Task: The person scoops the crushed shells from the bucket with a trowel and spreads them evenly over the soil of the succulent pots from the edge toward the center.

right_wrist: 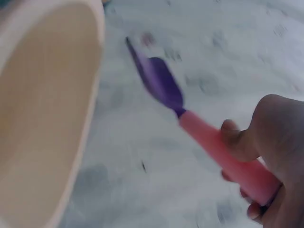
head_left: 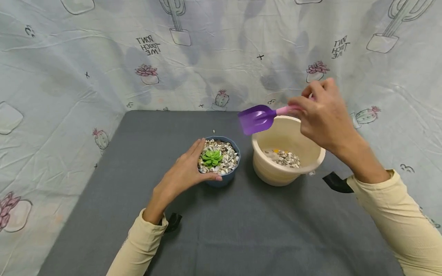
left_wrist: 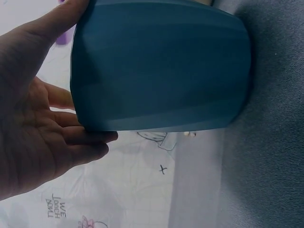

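My right hand point(head_left: 322, 113) grips the pink handle of a small purple toy shovel point(head_left: 257, 118), raised over the back of a cream plastic tub point(head_left: 288, 171). The blade points left, and no stones show on it. In the right wrist view, fingers and thumb wrap round the handle. Small shells or pebbles point(head_left: 288, 159) lie in the tub's bottom. My left hand point(head_left: 184, 168) holds a blue plant pot point(left_wrist: 161, 66) by its rim, thumb on the near side, fingers on the far left side. Pebbles point(head_left: 229, 155) fill the pot around a green succulent point(head_left: 211, 157).
Both pot and tub stand on a grey cloth-covered table point(head_left: 221, 226), the tub to the right of the pot. One loose pebble point(head_left: 213, 131) lies behind the pot. A cactus-print sheet point(head_left: 221, 53) hangs behind and at the sides.
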`<action>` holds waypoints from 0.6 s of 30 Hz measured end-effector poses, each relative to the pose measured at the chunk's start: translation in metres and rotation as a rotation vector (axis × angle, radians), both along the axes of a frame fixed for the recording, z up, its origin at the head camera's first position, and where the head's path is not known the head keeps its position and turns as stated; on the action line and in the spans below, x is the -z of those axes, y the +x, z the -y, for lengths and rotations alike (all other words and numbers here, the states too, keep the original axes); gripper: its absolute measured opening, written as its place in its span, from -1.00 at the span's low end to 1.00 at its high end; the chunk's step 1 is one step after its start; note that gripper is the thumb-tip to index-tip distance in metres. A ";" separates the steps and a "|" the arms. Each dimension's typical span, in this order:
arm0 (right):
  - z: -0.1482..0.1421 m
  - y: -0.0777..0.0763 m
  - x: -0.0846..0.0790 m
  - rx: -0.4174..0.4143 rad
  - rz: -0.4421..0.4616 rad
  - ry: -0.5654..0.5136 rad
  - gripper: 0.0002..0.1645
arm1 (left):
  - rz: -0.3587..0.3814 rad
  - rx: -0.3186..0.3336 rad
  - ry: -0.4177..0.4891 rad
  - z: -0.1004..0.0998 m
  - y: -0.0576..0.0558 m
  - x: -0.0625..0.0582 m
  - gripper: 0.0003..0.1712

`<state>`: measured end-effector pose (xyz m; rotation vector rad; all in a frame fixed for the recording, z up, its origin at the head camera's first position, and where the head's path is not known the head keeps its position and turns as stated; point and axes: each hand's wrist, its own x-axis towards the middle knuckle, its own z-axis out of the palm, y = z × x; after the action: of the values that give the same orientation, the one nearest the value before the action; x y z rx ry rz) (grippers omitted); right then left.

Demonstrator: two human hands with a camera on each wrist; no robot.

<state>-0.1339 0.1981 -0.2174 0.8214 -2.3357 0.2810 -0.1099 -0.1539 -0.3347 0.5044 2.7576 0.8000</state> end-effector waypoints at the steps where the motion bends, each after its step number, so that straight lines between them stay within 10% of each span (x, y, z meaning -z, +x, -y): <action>1: -0.008 0.003 -0.003 0.024 0.005 -0.005 -0.91 | 0.002 -0.003 0.001 0.001 0.000 0.000 0.52; 7: -0.039 0.013 -0.001 0.171 0.150 0.080 -0.88 | 0.017 -0.025 -0.014 0.009 0.001 -0.001 0.51; 13: -0.029 0.001 0.044 0.166 0.475 0.256 -0.83 | 0.033 -0.040 -0.023 0.013 0.003 -0.001 0.51; 18: -0.025 -0.004 0.071 0.129 0.536 0.322 -0.72 | 0.032 -0.033 -0.013 0.013 0.006 0.001 0.51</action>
<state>-0.1380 0.2234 -0.2880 0.8113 -2.9796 0.0706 -0.1040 -0.1668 -0.3356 0.4405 2.7471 0.7898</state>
